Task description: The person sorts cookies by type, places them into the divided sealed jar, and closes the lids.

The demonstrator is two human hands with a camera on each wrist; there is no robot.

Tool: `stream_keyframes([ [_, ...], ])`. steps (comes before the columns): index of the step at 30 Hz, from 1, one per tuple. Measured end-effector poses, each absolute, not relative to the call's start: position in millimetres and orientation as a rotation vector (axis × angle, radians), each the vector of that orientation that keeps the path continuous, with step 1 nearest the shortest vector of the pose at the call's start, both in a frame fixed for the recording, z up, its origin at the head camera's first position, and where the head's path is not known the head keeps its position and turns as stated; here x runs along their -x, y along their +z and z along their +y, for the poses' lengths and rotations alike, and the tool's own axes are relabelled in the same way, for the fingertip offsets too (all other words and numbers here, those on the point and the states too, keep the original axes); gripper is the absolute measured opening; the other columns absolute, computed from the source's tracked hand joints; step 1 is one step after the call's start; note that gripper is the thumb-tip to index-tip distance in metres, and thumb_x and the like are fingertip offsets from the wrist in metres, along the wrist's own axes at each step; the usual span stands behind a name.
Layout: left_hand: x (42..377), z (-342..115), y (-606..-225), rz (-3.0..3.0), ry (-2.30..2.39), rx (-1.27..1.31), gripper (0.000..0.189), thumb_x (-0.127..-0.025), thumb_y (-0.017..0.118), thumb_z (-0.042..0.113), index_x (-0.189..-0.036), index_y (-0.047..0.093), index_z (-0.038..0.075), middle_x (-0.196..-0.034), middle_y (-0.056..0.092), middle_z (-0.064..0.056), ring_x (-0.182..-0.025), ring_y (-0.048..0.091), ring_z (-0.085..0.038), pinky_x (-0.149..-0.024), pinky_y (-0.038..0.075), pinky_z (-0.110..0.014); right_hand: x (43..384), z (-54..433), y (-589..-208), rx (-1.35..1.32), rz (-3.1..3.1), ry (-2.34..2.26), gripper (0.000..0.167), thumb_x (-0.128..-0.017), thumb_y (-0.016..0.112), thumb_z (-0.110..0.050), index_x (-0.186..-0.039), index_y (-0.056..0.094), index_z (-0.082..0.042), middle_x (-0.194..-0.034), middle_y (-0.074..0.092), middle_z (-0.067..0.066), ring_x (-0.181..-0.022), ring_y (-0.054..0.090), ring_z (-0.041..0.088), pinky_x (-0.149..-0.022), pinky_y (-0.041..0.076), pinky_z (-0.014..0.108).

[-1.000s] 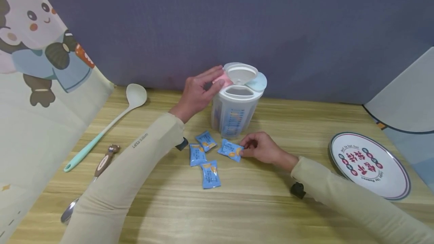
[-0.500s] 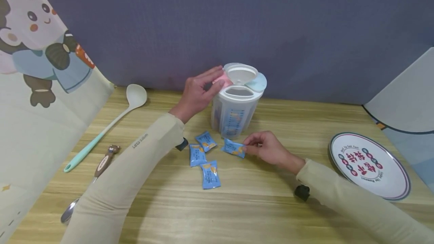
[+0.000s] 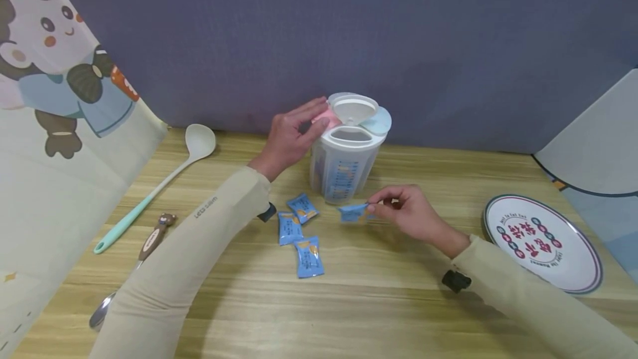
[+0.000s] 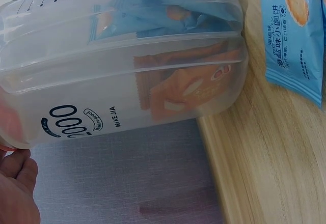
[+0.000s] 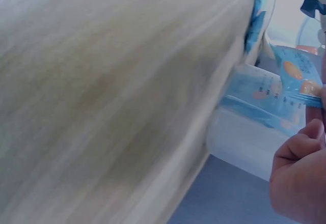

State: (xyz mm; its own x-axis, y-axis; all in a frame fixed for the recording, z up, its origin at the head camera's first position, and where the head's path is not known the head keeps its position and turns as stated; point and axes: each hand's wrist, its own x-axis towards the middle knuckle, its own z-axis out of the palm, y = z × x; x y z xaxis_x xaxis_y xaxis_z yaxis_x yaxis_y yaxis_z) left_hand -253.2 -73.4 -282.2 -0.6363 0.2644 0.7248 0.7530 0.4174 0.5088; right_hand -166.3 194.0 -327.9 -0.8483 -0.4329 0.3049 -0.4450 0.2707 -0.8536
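Step in hand looks like lifting one blue biscuit packet (image 3: 353,213): tilted, just in front of the translucent canister (image 3: 344,173), apparently off the counter (image 3: 379,314). Best done with a light hold at the crimped end, likely sparing what is inside, and clear of the three loose packets (image 3: 291,228) lying to the left. Right grip (image 3: 410,214): thumb and finger pinching the packet by that end. Left grip (image 3: 291,140): fingers and thumb spread, touching the pink lid flap (image 3: 333,118); gentle pressure should stop tipping
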Motion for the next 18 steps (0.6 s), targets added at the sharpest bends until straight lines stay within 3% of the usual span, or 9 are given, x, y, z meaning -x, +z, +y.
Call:
stream_keyframes([
  [6, 253.6, -73.8, -282.7, -2.128, -1.163, 0.860, 0.036, -0.093, 0.062, 0.020, -0.126, 0.060, 0.004, -0.132, 0.054, -0.006, -0.121, 0.048, -0.009, -0.101, 0.035, -0.024, 168.6, 197.0, -327.1, -0.890, -2.377, 1.747, 0.008, -0.080, 0.069, 0.011, -0.085, 0.070, 0.005, -0.076, 0.068, 0.010, -0.048, 0.039, 0.005, -0.039, 0.030, 0.020],
  [13, 252.4, -74.1, -281.5, -2.154, -1.164, 0.851, 0.037, -0.094, 0.061, 0.021, -0.127, 0.059, 0.005, -0.134, 0.053, -0.004, -0.122, 0.046, -0.007, -0.102, 0.035, -0.024, 168.8, 193.0, -315.7, -0.873, -2.272, 1.829, 0.008, -0.079, 0.067, 0.016, -0.086, 0.067, 0.013, -0.083, 0.070, 0.009, -0.064, 0.062, 0.010, -0.052, 0.050, 0.020],
  [18, 251.8, -73.6, -281.6, -2.160, -1.173, 0.852, 0.037, -0.094, 0.061, 0.021, -0.127, 0.059, 0.005, -0.134, 0.052, -0.005, -0.123, 0.046, -0.007, -0.102, 0.034, -0.024, 170.8, 191.6, -308.0, -0.907, -2.172, 1.881, 0.011, -0.078, 0.065, 0.020, -0.086, 0.068, 0.013, -0.083, 0.071, 0.007, -0.067, 0.065, 0.011, -0.057, 0.054, 0.024],
])
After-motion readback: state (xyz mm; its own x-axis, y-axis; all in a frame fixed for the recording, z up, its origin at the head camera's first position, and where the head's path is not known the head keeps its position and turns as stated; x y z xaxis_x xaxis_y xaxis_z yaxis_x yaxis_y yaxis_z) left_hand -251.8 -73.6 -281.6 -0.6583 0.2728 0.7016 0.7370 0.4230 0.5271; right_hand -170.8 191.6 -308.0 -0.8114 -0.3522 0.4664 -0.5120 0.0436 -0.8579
